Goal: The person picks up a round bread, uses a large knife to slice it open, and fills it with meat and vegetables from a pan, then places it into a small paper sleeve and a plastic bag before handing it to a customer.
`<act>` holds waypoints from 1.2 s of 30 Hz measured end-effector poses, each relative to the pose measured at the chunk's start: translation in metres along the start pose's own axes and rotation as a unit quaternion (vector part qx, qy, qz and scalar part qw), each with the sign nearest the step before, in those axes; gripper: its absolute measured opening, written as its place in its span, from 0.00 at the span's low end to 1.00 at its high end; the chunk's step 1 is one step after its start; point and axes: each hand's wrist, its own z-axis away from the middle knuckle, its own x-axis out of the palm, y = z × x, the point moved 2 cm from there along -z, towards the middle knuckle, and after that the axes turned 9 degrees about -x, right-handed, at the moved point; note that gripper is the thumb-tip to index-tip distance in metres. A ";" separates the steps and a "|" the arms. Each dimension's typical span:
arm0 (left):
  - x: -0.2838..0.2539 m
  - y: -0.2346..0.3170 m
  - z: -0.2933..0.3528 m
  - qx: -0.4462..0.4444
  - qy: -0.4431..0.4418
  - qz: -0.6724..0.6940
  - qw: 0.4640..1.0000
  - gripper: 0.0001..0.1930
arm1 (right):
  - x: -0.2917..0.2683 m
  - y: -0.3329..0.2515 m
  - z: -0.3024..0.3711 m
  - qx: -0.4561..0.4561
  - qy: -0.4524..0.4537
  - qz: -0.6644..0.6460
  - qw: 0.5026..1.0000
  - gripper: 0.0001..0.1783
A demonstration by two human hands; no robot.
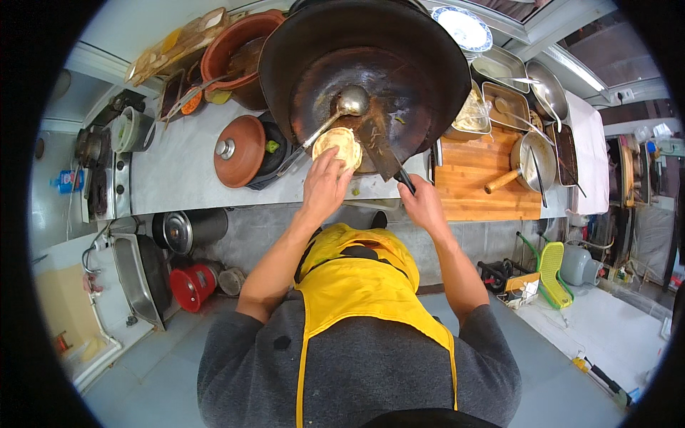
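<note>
My left hand grips a round pale flatbread at the near rim of a large dark round pan-like vessel. In my right hand is a cleaver by its black handle. Its broad dark blade points away from me, just right of the flatbread, with bits stuck on it. Inside the vessel is a round brown, worn surface with wet residue and green scraps. A metal ladle lies there, its handle passing left of the flatbread.
A wooden cutting board lies to the right, with a wooden-handled saucepan on it and metal trays behind. On the left stand a lidded clay pot and a larger brown pot. A patterned plate is at the back.
</note>
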 end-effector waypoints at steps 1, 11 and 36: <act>0.000 0.001 0.000 0.001 -0.010 -0.012 1.000 0.16 | -0.002 -0.003 -0.005 -0.001 0.000 -0.019 1.000 0.14; -0.026 -0.024 -0.004 -0.010 0.032 -0.027 0.999 0.10 | -0.001 0.004 0.006 0.014 0.137 0.082 0.987 0.11; -0.077 -0.035 0.001 0.045 0.041 -0.177 0.982 0.20 | -0.031 -0.002 0.045 0.219 -0.096 -0.366 0.899 0.12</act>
